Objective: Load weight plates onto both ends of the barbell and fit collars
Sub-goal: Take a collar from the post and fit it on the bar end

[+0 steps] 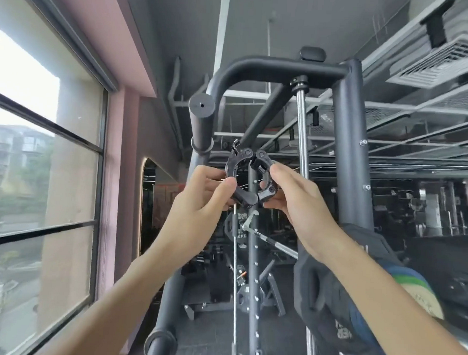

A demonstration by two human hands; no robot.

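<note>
A black clamp collar [250, 175] is held up in mid-air in front of me, its ring gapped at the top. My left hand [205, 192] pinches its left half between thumb and fingers. My right hand [293, 196] grips its right half. Below my right forearm stands a black weight plate [327, 296] with grip holes, and behind it a blue and green plate [408, 281]. A chrome barbell [270, 242] runs across the machine farther back, with another black plate [232, 225] at its far end.
A grey Smith machine frame [347, 144] with chrome guide rods [302, 132] rises straight ahead. A padded grey roller [201, 122] hangs at upper left. Large windows [40, 169] line the left wall. More gym equipment fills the dark room at right.
</note>
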